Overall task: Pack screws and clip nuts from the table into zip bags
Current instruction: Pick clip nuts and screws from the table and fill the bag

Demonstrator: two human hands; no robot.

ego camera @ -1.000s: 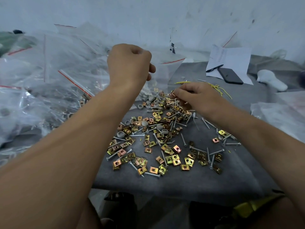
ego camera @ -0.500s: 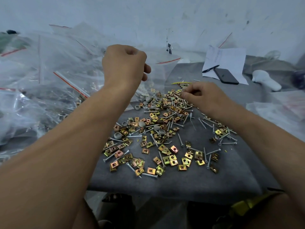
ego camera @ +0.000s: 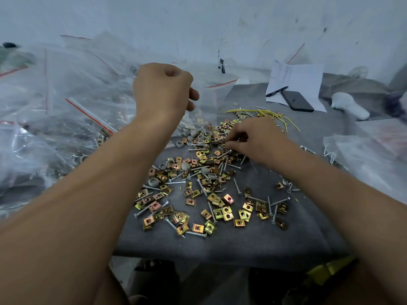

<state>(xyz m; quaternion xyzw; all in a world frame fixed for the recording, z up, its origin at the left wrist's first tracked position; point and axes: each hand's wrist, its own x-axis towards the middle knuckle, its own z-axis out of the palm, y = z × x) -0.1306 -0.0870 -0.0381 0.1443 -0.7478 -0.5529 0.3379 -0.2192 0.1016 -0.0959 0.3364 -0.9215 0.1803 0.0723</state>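
Observation:
Gold clip nuts (ego camera: 220, 213) and silver screws (ego camera: 237, 187) lie scattered in a pile on the grey table (ego camera: 220, 245), mixed with grey round caps (ego camera: 153, 182). My right hand (ego camera: 255, 138) is down on the pile's far side, thumb and fingertips pinching a small piece, seemingly a clip nut. My left hand (ego camera: 163, 91) is raised above the pile's left end, fingers curled round the top of a clear zip bag (ego camera: 217, 100) with a red strip. What the bag holds is not visible.
A heap of clear zip bags (ego camera: 55, 111) fills the left side, and more bags (ego camera: 370, 155) lie at the right. Yellow wire ties (ego camera: 273, 113), a paper sheet (ego camera: 301, 78), a pen (ego camera: 276, 91), a black phone (ego camera: 297, 101) and a white object (ego camera: 350, 105) sit at the back right.
My right hand has come back from the pile's far edge, nearer and leftward into the pile, and pinches there. My left hand stays raised with its fingers curled.

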